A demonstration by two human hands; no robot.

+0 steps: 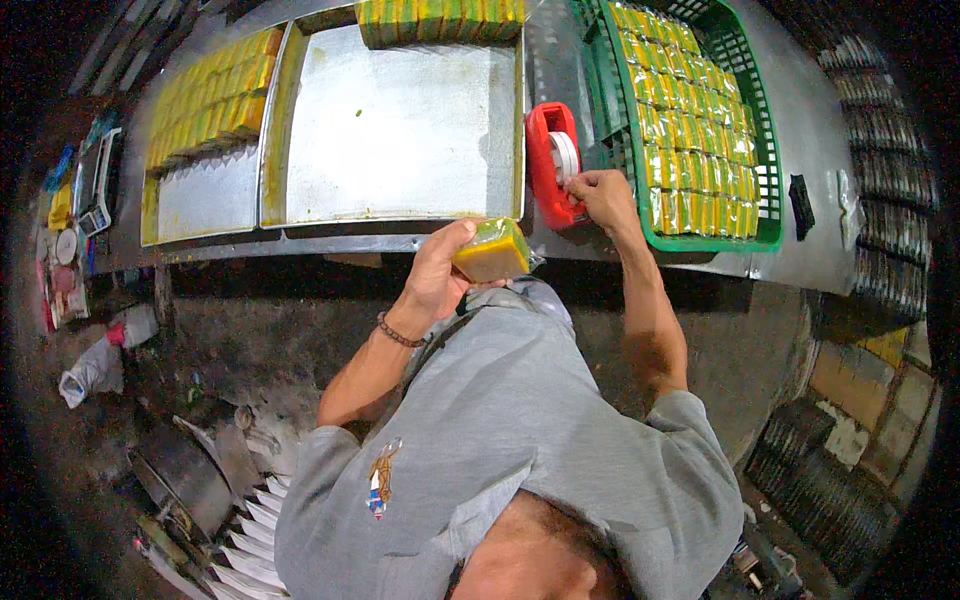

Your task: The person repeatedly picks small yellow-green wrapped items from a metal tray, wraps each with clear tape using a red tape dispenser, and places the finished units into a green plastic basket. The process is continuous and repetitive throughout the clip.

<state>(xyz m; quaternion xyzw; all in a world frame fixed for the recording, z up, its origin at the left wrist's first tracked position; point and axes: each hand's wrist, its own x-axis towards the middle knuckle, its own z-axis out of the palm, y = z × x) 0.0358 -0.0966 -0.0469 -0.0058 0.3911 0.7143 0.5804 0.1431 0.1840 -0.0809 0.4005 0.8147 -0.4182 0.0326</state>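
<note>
My left hand grips a green-and-yellow layered block in clear plastic film, just off the table's front edge. A loose bit of film sticks out at the block's right end. My right hand is at the front end of a red tape dispenser, its thumb and fingers pinched together near the cutting end. White rolls of tape sit inside the dispenser. Whether a piece of tape is between the right fingertips is too small to tell.
A metal tray holds similar blocks at its far end. Left of it, another tray carries rows of blocks. On the right, a green plastic basket contains many wrapped blocks. A black object lies beyond the basket.
</note>
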